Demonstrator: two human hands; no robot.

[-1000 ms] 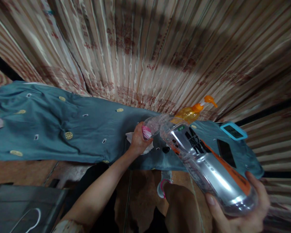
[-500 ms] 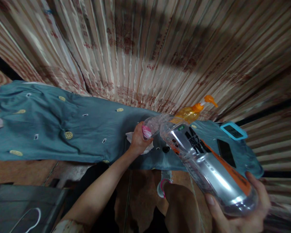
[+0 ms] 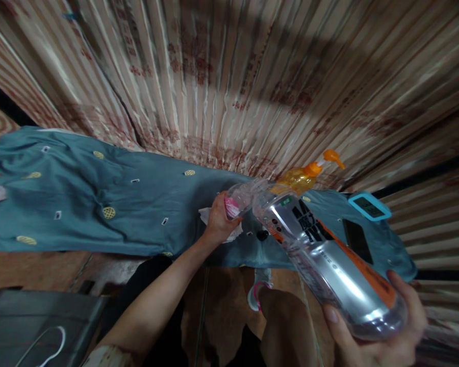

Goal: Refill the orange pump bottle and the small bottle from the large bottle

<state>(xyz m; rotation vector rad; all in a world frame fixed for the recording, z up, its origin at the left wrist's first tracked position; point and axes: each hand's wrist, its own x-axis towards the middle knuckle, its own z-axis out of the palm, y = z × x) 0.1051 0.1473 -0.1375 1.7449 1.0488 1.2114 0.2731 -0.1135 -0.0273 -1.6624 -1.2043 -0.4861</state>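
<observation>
My right hand (image 3: pixel 386 331) grips the base of a large clear plastic bottle (image 3: pixel 329 260) with a silver and orange label. That bottle is tilted, its neck end pointing up and left. My left hand (image 3: pixel 220 219) is closed around a small clear bottle (image 3: pixel 235 201) with a pink label. The two bottles' ends meet or overlap in view; whether they touch, I cannot tell. Under my left hand lies a crumpled white tissue (image 3: pixel 235 234). A small black round thing (image 3: pixel 262 235), perhaps a cap, rests on the cloth beside the large bottle.
An orange pump bottle (image 3: pixel 300 178) stands behind the large bottle. To the right lie a blue-framed digital clock (image 3: pixel 383 210) and a dark phone (image 3: pixel 357 240). A green patterned cloth (image 3: pixel 137 204) covers the narrow table, against a pleated curtain (image 3: pixel 222 76). A grey stool (image 3: pixel 42 316) stands lower left.
</observation>
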